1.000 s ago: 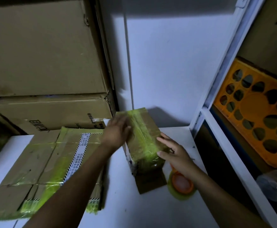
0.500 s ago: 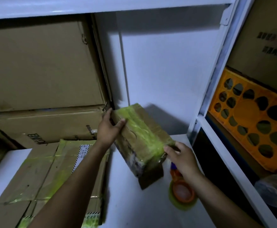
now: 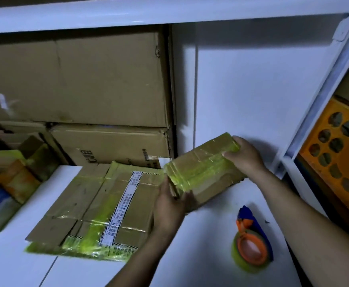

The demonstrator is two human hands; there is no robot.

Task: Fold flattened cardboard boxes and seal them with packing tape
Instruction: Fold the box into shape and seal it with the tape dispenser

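While both hands carry the small box (image 3: 202,168) just right of frame centre, apparently clear of the white table (image 3: 200,241) and tilted w/ its long axis running approx 8 to 2 o'clock, the step in hand looks like turning it to check the seams or reach an untaped one. The left hand (image 3: 169,206) grips the low end at 8 o'clock, fingers curled round the corner; the right hand (image 3: 242,156) grips the high end at 2 o'clock, thumb on the top face, other fingers wrapped over the far edge. To do this well, they should hold by the corners, not squeeze the faces, rotate slowly and set the box flat before reaching for the tape roll (image 3: 250,247), which lies on the table at 5 o'clock of the box. The box looks closed: brown card w/ glossy yellow-green tape across top and ends, some wrinkles, and one short flap hanging under it. At 9 o'clock of the box lie flattened boxes (image 3: 99,204), taped likewise.
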